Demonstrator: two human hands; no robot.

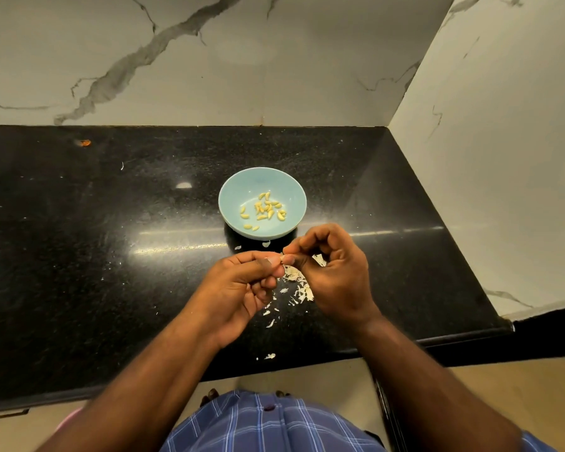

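A light blue bowl stands on the black counter and holds several small yellow peeled seeds. Just in front of it, above the counter, my left hand and my right hand meet fingertip to fingertip. Both pinch one small pale seed between thumb and fingers; most of it is hidden by the fingers. Below the hands lies a scatter of white husk flakes.
The black stone counter meets marble walls at the back and on the right. An orange speck lies at the far left. A few husk bits sit near the front edge.
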